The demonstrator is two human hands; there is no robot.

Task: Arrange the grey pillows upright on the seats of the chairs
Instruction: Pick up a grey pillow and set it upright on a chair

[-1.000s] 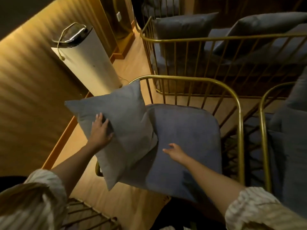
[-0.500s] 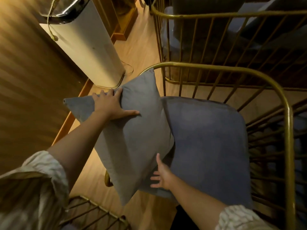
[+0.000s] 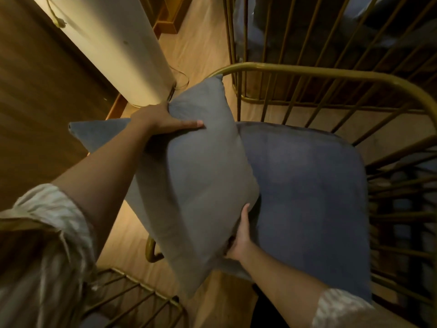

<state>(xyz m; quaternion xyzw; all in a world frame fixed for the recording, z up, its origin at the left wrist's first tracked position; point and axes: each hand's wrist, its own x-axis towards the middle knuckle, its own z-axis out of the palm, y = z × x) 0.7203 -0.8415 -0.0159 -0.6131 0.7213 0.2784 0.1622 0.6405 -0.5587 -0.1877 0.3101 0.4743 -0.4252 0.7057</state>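
A grey pillow is tilted over the left side of the blue seat cushion of a gold wire chair. My left hand grips the pillow's upper edge, thumb lying across its face. My right hand holds the pillow's lower right edge, fingers tucked behind it. The pillow's left corner sticks out past the chair over the floor.
A white cylindrical appliance with a cord stands on the wooden floor at the upper left, close to the pillow. Another gold wire chair with grey cushions is behind. A wire frame lies at the bottom left. A wooden wall runs along the left.
My left hand slid up from the pillow's face to grip its top edge. My right hand moved from over the seat to the pillow's lower edge. The pillow has tipped up steeper.
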